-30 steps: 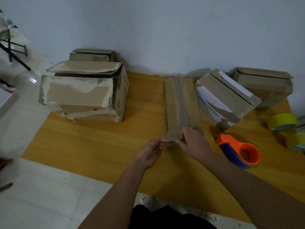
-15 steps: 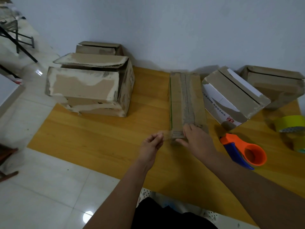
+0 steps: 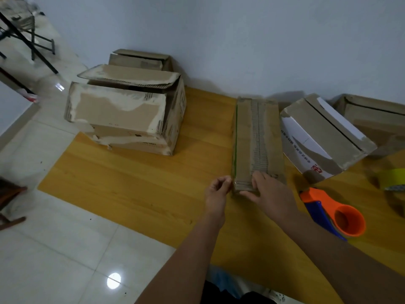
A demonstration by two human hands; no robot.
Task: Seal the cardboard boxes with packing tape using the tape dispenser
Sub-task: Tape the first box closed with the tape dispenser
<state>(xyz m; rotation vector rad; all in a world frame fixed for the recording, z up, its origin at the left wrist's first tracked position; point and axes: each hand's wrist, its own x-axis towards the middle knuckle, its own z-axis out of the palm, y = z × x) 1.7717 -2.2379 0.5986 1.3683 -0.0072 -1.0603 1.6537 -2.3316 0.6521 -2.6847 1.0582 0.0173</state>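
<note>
A long narrow cardboard box [image 3: 256, 137] lies lengthwise on the yellow wooden board [image 3: 135, 178], with a ridged strip running down its top. My right hand [image 3: 271, 196] presses flat fingers on the box's near end. My left hand [image 3: 217, 194] is at the near left corner, its fingertips pinched together on what looks like a clear end of tape; the tape is hard to make out. The orange and blue tape dispenser [image 3: 335, 213] lies on the board just right of my right forearm, with neither hand on it.
A large worn box [image 3: 127, 110] with loose flaps stands at the left, a smaller box [image 3: 140, 60] behind it. A tilted white-sided box [image 3: 322, 132] and another box [image 3: 377, 115] sit at the right. A yellow tape roll [image 3: 394, 181] lies near the right edge. Tiled floor [image 3: 54, 249] is at the left.
My left hand has moved right, closing the gap to the box's near left corner. My right hand stays pressed on the box end. The view has shifted slightly.
</note>
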